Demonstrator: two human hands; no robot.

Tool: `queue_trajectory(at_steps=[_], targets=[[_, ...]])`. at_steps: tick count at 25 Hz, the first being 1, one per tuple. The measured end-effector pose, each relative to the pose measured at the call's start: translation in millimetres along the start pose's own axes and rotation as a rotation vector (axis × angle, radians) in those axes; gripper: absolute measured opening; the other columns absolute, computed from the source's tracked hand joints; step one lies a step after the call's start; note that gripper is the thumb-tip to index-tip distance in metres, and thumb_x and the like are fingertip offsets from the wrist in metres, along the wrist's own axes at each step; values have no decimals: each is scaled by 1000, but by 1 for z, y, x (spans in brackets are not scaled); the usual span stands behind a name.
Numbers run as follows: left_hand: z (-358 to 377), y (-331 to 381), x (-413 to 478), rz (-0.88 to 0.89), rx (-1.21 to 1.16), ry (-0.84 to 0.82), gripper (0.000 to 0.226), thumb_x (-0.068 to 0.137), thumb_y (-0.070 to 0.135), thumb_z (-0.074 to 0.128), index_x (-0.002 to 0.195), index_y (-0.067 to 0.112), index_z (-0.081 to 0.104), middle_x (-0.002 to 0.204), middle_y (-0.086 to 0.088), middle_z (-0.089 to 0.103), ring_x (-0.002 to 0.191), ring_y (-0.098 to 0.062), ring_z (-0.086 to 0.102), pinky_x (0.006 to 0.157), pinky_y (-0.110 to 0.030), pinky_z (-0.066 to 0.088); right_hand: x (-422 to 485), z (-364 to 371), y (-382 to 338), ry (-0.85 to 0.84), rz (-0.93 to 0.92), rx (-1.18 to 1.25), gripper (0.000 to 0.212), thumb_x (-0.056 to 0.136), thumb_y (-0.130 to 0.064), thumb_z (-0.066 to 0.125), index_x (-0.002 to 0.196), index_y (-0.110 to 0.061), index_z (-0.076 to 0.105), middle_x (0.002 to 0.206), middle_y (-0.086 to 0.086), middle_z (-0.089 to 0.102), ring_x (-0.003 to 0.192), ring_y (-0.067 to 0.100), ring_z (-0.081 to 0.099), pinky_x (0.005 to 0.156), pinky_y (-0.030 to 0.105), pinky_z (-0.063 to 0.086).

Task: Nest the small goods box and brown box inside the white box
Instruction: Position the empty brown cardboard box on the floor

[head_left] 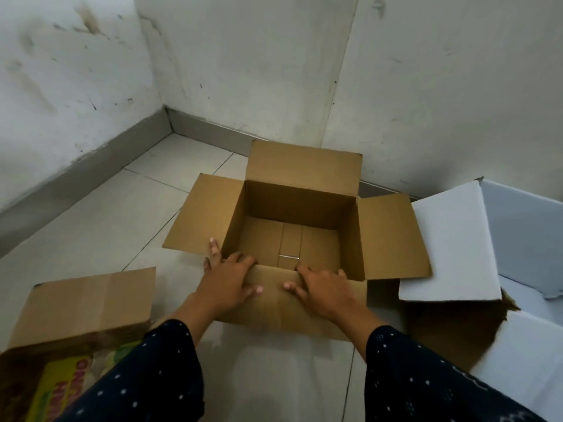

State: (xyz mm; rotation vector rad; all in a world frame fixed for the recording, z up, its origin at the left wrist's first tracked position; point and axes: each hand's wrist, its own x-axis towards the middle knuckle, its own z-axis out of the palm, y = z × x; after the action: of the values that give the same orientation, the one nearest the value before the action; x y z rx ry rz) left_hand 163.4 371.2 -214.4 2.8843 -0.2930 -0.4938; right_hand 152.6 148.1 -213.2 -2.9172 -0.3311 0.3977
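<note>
An empty brown box [292, 208] stands open on the tiled floor in the middle, all its flaps spread outward. My left hand [227, 280] and my right hand [323, 287] press side by side on its near flap, fingers curled over the front rim. The white box [518, 226] sits open at the right, one white flap lying under the brown box's right flap. The small goods box [76, 324] is at the lower left, brown with a colourful printed packet showing inside, partly hidden by my left sleeve.
The boxes sit in a room corner, with stained white walls [243, 71] and a grey skirting behind. Bare floor tiles [100, 220] stretch to the left of the brown box and between my arms.
</note>
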Motion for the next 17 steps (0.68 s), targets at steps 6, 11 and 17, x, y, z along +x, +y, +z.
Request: queue_trajectory(at_steps=[6, 11, 17], targets=[[5, -9, 12, -2, 71, 122, 61, 84, 62, 51, 137, 33, 41, 157, -5, 28, 145, -46, -15, 114, -65, 4, 5, 1, -20, -13, 118, 2, 50, 91, -64, 32, 122, -27, 45, 119, 5, 62, 110, 28, 56, 97, 53, 34], [-28, -58, -50, -28, -144, 501, 48, 90, 50, 48, 134, 31, 45, 147, 0, 41, 137, -25, 37, 114, -51, 31, -1, -22, -64, 183, -60, -43, 55, 91, -62, 28, 132, -28, 42, 129, 0, 52, 118, 22, 45, 97, 47, 37], [0, -83, -166, -551, -448, 251, 75, 77, 64, 58, 131, 18, 34, 135, -9, 35, 119, -31, 46, 96, -41, 46, -8, 1, -202, 198, -622, -6, 39, 93, -47, 39, 128, -32, 47, 128, -3, 52, 115, 22, 47, 91, 39, 42]])
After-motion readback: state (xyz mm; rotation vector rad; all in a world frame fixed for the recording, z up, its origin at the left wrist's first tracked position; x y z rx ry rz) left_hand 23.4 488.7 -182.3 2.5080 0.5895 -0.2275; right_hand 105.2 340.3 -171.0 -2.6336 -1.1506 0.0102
